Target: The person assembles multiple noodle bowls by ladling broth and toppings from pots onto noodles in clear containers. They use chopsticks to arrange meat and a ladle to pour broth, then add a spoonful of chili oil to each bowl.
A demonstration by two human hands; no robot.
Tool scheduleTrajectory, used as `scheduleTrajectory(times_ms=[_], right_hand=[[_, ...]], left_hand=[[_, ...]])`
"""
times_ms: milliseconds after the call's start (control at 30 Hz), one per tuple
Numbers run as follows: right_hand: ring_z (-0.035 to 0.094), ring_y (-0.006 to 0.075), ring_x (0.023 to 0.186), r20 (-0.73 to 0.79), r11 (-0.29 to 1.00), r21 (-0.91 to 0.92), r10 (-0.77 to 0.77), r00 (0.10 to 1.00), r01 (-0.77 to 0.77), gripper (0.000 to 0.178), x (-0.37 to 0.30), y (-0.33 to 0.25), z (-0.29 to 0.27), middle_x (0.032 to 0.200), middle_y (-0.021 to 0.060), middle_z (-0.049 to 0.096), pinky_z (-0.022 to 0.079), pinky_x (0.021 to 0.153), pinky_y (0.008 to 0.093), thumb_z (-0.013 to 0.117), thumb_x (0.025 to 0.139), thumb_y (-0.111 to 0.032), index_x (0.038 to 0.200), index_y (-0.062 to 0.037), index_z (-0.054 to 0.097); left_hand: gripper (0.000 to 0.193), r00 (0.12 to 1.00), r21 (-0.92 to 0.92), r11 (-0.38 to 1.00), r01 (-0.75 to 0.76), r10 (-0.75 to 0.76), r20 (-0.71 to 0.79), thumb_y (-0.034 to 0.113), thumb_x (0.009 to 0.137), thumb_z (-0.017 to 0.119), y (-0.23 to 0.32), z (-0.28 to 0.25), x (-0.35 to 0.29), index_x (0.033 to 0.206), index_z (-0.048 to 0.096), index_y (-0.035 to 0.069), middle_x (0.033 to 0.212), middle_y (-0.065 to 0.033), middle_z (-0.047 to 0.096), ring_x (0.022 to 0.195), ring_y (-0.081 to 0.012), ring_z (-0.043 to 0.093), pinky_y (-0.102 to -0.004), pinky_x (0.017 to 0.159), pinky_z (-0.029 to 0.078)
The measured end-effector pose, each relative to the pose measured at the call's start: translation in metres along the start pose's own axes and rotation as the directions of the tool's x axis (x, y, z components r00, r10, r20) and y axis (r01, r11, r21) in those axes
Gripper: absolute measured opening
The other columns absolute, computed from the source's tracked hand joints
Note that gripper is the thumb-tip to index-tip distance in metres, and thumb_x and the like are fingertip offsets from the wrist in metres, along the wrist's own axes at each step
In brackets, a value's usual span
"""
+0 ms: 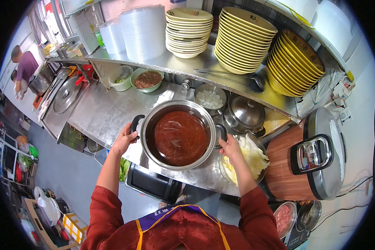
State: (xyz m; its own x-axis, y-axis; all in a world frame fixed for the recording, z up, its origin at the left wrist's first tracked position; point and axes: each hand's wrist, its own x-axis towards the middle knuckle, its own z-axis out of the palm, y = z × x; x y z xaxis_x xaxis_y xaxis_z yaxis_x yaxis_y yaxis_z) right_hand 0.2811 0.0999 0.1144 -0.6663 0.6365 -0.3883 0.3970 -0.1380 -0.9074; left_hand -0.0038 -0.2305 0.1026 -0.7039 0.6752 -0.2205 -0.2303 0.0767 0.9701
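A two-handled steel pot (145,156) with dark red-brown liquid (180,137) inside is between my hands, over the front of the steel counter. My left hand (124,139) is closed on its left black handle, and my right hand (231,148) grips the right one. Whether the pot's base touches the counter is hidden. Under my right wrist sits a bowl of cabbage leaves (254,156). Behind the pot's right side stand a pan of white chunks (211,98) and a lidded steel pot (245,112).
Stacked yellow bowls (243,39) and clear plastic containers (141,33) fill the shelf above the steel counter (100,106). A green-rimmed bowl of brownish food (148,79) sits beneath it. A large wood-patterned cooker (289,166) stands right. Another person (26,66) works far left.
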Motion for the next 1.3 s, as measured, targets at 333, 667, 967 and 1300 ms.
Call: scheduleTrajectory(times_ms=[333,667,967,1300], right_hand=[[0.064,0.0217,0.069,-0.128,0.977,-0.213,-0.016,0.992,-0.012,0.053,0.009,-0.018,0.008,0.089,0.0106,0.067,0.053,0.058,0.0331,0.066,0.089,-0.021,0.135,-0.0048,0.046],[0.064,0.037,0.09,-0.295,0.823,-0.504,-0.45,0.843,0.263,0.025,-0.277,0.078,0.067,0.095,0.0153,0.066,0.051,0.076,0.0461,0.06,0.087,-0.025,0.107,-0.0089,0.062],[0.068,0.0216,0.069,-0.854,0.996,0.034,-0.012,0.52,0.078,0.023,-0.584,0.225,0.041,0.077,0.0101,0.069,0.053,0.065,0.0342,0.06,0.09,-0.022,0.107,-0.0079,0.067],[0.05,0.0045,0.051,-0.875,0.882,0.456,0.419,0.242,0.12,0.022,-0.894,0.337,-0.051,0.067,-0.0023,0.059,0.04,0.045,0.02,0.055,0.097,-0.021,0.106,-0.0056,0.067]], left_hand=[[0.054,0.996,0.135,0.99,-0.04,0.051,-0.074,0.018,0.091,0.062,-0.023,-0.022,0.044,0.14,0.041,0.008,0.091,0.0043,0.053,0.07,-0.0054,0.046,-0.0226,0.058,0.041],[0.035,0.968,0.144,0.971,-0.188,0.209,-0.142,0.041,0.097,0.054,-0.116,0.042,-0.023,0.081,0.044,0.012,0.061,0.0033,0.035,0.052,-0.0085,0.032,-0.0251,0.046,0.029],[0.019,0.38,0.267,0.954,0.133,-0.298,0.876,0.023,0.1,0.052,-0.133,0.27,-0.317,0.107,0.058,0.006,0.067,0.0005,0.052,0.053,-0.0082,0.049,-0.0213,0.045,0.038],[0.032,0.205,0.246,0.962,0.115,-0.265,0.942,0.021,0.099,0.054,-0.151,0.534,-0.535,0.127,0.055,0.005,0.105,-0.0059,0.061,0.085,-0.0135,0.062,-0.0247,0.067,0.049]])
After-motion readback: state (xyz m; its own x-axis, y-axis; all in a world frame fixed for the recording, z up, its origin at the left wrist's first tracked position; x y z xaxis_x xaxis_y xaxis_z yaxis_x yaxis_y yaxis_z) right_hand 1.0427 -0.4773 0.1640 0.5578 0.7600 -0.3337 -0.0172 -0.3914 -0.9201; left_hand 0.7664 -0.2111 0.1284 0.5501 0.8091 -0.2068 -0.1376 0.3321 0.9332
